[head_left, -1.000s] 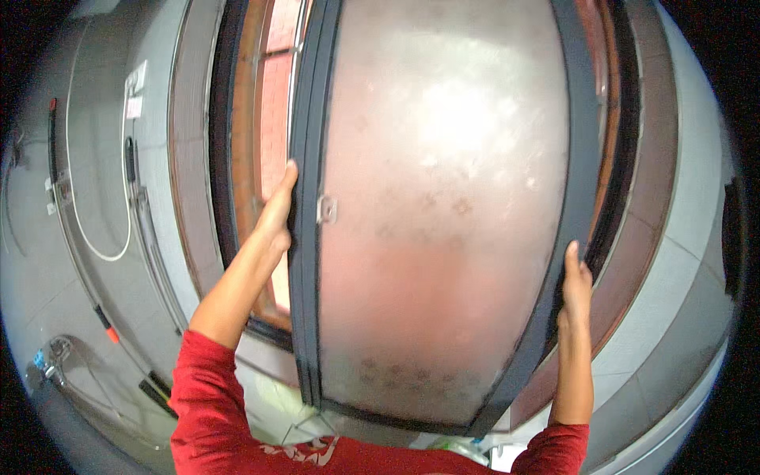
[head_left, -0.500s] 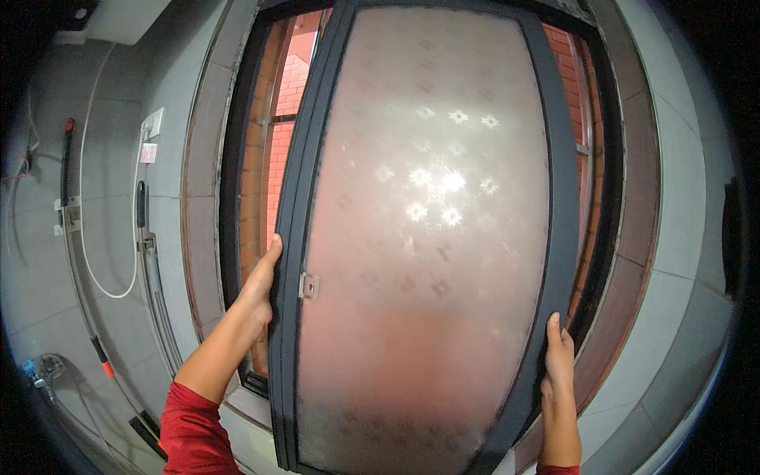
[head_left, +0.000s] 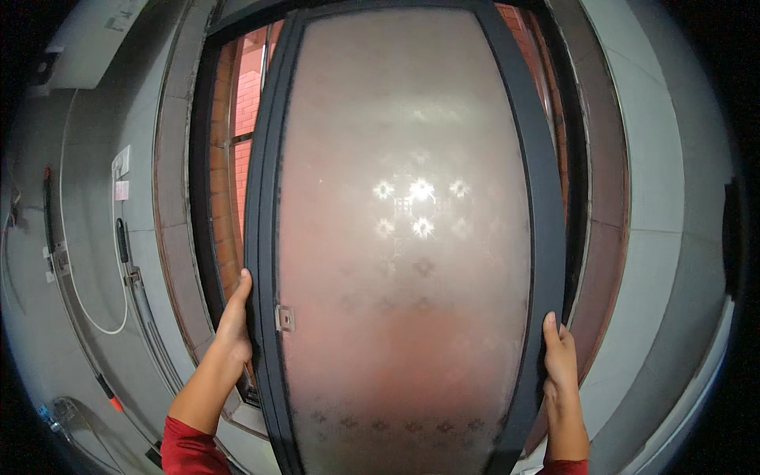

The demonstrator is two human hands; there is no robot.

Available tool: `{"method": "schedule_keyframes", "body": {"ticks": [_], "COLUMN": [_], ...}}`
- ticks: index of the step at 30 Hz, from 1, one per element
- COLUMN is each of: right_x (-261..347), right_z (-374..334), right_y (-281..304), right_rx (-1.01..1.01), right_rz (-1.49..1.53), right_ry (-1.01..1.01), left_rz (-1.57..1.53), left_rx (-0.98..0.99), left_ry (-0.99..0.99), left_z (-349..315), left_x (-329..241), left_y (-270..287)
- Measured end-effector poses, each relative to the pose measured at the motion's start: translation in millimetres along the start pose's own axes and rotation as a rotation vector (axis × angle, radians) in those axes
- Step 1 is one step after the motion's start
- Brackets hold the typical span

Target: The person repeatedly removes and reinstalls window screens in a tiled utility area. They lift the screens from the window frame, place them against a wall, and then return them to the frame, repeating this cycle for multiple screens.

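A tall window sash [head_left: 404,261] fills the middle, frosted glass with a flower pattern inside a dark grey frame. My left hand [head_left: 235,321] grips its left edge, thumb pointing up along the frame and fingers hidden behind it. On the right edge my right hand [head_left: 559,352] holds on at about the same height, thumb in front and fingers mostly out of sight. A small metal latch plate [head_left: 285,318] sits on the sash's left stile. The sash stands in front of the dark window frame [head_left: 204,158], tilted slightly to the left at the top.
Through the gap at the left, a red brick wall [head_left: 247,87] shows. Brown tile trim [head_left: 606,198] borders the opening. On the grey wall at left hang poles with black grips [head_left: 121,237], a white cord [head_left: 75,285] and a wall switch [head_left: 122,161].
The sash has shifted left in view, and the gap at its right has narrowed. My left hand sits lower and further left. Both hands keep their hold. The whole view has shifted too.
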State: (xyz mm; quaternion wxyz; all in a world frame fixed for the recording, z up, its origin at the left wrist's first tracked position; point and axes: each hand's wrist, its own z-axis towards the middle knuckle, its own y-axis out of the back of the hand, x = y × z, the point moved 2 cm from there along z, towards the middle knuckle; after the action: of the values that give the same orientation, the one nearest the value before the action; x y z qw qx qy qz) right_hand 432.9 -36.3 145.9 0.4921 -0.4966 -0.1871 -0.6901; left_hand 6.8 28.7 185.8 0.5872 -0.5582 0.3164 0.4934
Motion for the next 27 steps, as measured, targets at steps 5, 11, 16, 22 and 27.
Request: {"method": "schedule_keyframes", "body": {"ticks": [5, 11, 16, 22, 27], "right_x": [-3, 4, -2, 0, -3], "right_z": [-3, -11, -18, -14, -18], "right_y": [-4, 6, 9, 9, 7], "right_rx": [0.033, 0.007, -0.015, 0.001, 0.007], "right_rz": [0.035, 0.023, 0.001, 0.009, 0.056], "right_ry": [-0.009, -0.010, 0.018, -0.005, 0.016], "left_rz": [0.064, 0.044, 0.020, 0.017, 0.033], "left_rx": [-0.039, -0.006, -0.032, -0.022, 0.050], "left_ry": [-0.089, -0.100, -0.065, -0.074, -0.089], "left_z": [-5, -9, -3, -8, -6], "left_x": [-7, -9, 3, -1, -5], "left_y": [6, -9, 1, -4, 0]}}
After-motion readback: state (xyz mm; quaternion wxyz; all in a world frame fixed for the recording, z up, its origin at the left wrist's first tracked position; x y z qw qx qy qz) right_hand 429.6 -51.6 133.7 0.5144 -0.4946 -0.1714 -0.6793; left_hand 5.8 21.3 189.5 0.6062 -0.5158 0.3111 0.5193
